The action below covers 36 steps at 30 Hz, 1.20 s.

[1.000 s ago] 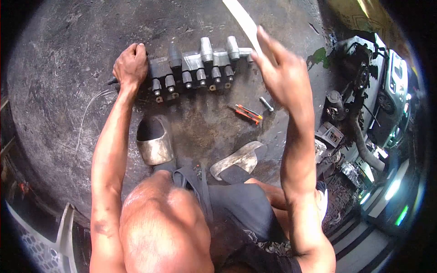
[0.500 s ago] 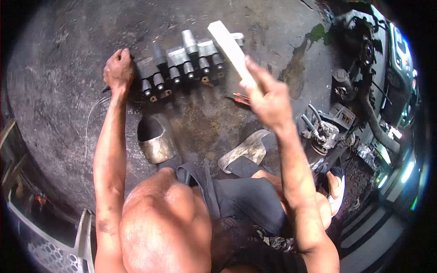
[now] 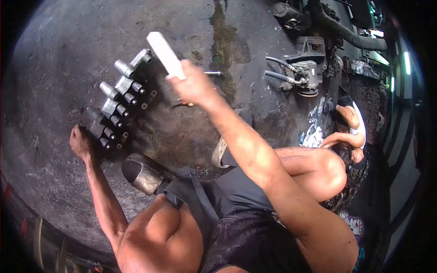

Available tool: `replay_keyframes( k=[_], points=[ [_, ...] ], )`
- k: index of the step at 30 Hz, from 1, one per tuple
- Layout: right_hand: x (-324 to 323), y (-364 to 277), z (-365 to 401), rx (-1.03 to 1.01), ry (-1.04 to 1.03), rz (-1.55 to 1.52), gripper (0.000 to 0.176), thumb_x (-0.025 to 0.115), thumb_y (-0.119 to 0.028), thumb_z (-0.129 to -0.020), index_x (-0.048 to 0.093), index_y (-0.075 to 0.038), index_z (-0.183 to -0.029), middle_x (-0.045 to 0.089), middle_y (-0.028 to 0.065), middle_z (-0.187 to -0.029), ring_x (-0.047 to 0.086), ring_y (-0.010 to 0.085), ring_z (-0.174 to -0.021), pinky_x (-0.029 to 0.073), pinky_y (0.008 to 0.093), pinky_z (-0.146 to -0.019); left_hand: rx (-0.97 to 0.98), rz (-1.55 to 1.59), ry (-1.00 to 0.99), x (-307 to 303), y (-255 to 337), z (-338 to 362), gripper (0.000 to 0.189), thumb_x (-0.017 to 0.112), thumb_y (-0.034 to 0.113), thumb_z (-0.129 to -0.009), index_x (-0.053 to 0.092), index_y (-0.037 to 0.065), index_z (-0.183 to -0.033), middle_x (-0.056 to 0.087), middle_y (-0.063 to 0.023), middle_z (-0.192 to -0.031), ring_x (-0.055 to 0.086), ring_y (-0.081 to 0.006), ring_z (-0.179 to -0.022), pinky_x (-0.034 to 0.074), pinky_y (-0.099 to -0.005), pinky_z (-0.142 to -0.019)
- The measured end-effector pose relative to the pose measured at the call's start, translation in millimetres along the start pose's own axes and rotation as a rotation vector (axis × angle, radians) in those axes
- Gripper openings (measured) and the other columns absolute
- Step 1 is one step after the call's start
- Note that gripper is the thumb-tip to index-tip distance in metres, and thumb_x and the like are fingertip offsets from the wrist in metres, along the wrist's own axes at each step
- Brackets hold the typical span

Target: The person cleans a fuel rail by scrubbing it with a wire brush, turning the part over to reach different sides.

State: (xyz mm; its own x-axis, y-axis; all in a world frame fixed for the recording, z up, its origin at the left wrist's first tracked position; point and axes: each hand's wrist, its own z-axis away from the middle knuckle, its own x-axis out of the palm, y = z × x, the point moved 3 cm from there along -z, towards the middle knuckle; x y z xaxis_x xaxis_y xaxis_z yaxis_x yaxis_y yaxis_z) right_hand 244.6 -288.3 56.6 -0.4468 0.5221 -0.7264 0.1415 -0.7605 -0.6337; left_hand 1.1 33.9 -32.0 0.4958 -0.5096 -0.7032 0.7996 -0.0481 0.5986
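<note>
My right hand (image 3: 196, 84) grips a pale stick like a length of wood (image 3: 165, 53), raised above the floor and slanting up to the left. Motion blurs that hand. On the dark floor lies a long metal engine part (image 3: 111, 105) with several cylindrical stubs and small bolt tabs, running diagonally. At its lower left end, my left hand (image 3: 80, 142) is closed in a fist; whatever it holds is hidden. Small orange-red tool parts (image 3: 187, 103) show just below my right hand. A thin metal rod (image 3: 213, 73) sticks out beyond my wrist.
A greasy machine part with two hoses (image 3: 306, 77) stands at the upper right. Another person (image 3: 351, 117) crouches on the right, near a whitish patch (image 3: 314, 132). My worn shoe (image 3: 146, 178) is close below the engine part. Dark wet stains (image 3: 224, 36) mark the concrete.
The view has turned right, so the engine part appears farther left and more slanted. My right hand still holds the pale stick; my left fist stays by the part's end.
</note>
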Motion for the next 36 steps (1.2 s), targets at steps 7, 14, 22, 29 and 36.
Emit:
replay_keyframes(
  k=[7, 14, 22, 29, 36],
  points=[
    [9, 26, 20, 0.284, -0.261, -0.298, 0.047, 0.047, -0.051, -0.101, 0.058, -0.007, -0.114, 0.061, 0.0102, -0.071, 0.063, 0.0191, -0.070, 0.050, 0.0424, -0.068, -0.023, 0.037, 0.021, 4, -14, -9, 0.043, 0.051, 0.040, -0.091, 0.070, 0.002, -0.088, 0.066, -0.0121, -0.075, 0.059, -0.0240, -0.072, 0.045, -0.0393, -0.071],
    [48, 0, -48, 0.137, -0.294, -0.149, 0.055, 0.047, -0.059, -0.099, 0.056, -0.006, -0.090, 0.057, 0.0043, -0.061, 0.056, 0.0171, -0.053, 0.047, 0.0357, -0.054, 0.012, 0.015, -0.062, -3, 5, -11, 0.043, 0.049, 0.039, -0.091, 0.070, 0.001, -0.091, 0.068, -0.0168, -0.080, 0.063, -0.0260, -0.075, 0.046, -0.0406, -0.075],
    [-17, 25, -8, 0.313, -0.294, -0.487, 0.054, 0.049, -0.059, -0.098, 0.051, -0.008, -0.082, 0.045, -0.0030, -0.056, 0.043, 0.0059, -0.043, 0.036, 0.0233, -0.039, 0.526, -0.146, 0.415, -42, 59, 26, 0.022, 0.063, 0.014, -0.091, 0.068, 0.009, -0.112, 0.065, -0.0086, -0.103, 0.063, -0.0233, -0.089, 0.051, -0.0368, -0.080],
    [9, 23, 4, 0.249, -0.306, -0.496, 0.052, 0.050, -0.057, -0.099, 0.051, -0.009, -0.078, 0.048, -0.0032, -0.059, 0.045, 0.0043, -0.046, 0.037, 0.0239, -0.041, 0.675, -0.120, 0.027, 4, 89, 53, 0.023, 0.066, 0.014, -0.089, 0.067, 0.004, -0.110, 0.061, -0.0139, -0.108, 0.060, -0.0282, -0.099, 0.049, -0.0387, -0.088],
    [70, -20, -75, -0.041, -0.327, -0.077, 0.056, 0.045, -0.054, -0.098, 0.064, -0.002, -0.095, 0.066, 0.0253, -0.096, 0.064, 0.0430, -0.094, 0.048, 0.0507, -0.080, 0.683, -0.150, 0.054, 20, 87, 50, 0.024, 0.064, 0.016, -0.090, 0.066, 0.005, -0.111, 0.060, -0.0183, -0.109, 0.058, -0.0357, -0.106, 0.047, -0.0434, -0.092]
  ],
)
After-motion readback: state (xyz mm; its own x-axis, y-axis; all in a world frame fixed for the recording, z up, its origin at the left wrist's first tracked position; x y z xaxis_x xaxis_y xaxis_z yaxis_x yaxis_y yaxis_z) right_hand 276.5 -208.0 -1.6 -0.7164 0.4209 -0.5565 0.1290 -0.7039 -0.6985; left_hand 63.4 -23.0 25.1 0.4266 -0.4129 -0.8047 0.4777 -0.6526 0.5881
